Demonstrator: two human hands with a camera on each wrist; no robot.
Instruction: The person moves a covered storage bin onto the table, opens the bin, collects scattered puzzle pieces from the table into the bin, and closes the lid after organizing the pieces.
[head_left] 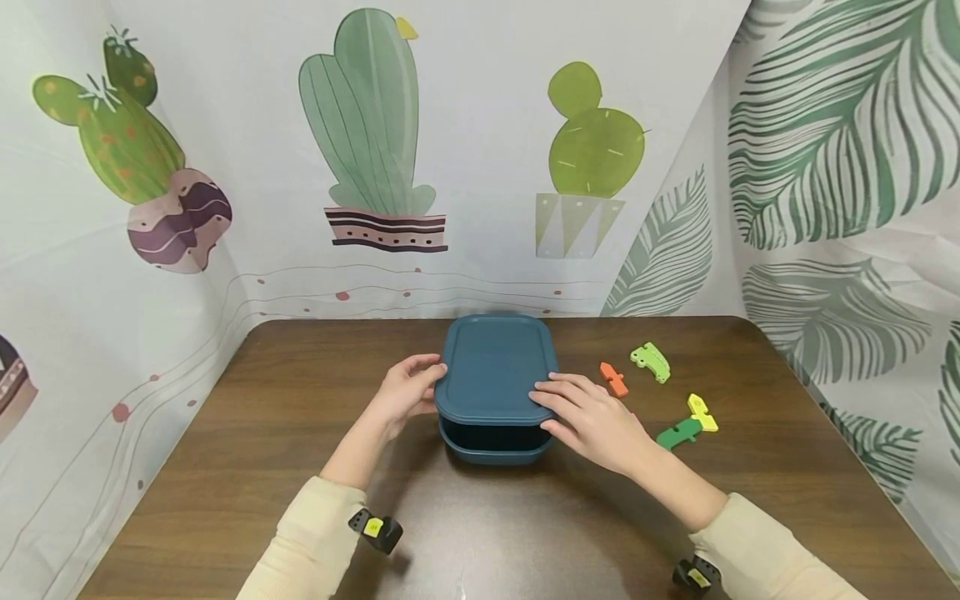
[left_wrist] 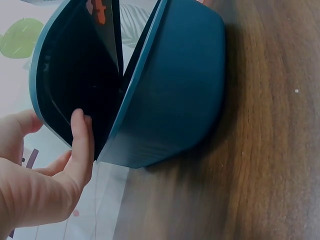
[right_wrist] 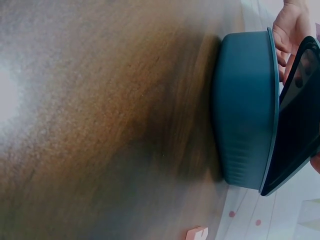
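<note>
Teal plastic box (head_left: 491,442) with rounded corners sits mid-frame on the brown wooden table (head_left: 300,467); its matching lid (head_left: 495,367) is tilted up at the near edge. Left hand (head_left: 405,392) and right hand (head_left: 588,417) pinch the lid's sides. Small coloured toy pieces (head_left: 660,392) lie right.

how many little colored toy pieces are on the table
4, all right of the blue box: orange piece, light green piece, yellow piece touching the dark green piece. More may be hidden inside the box.
</note>
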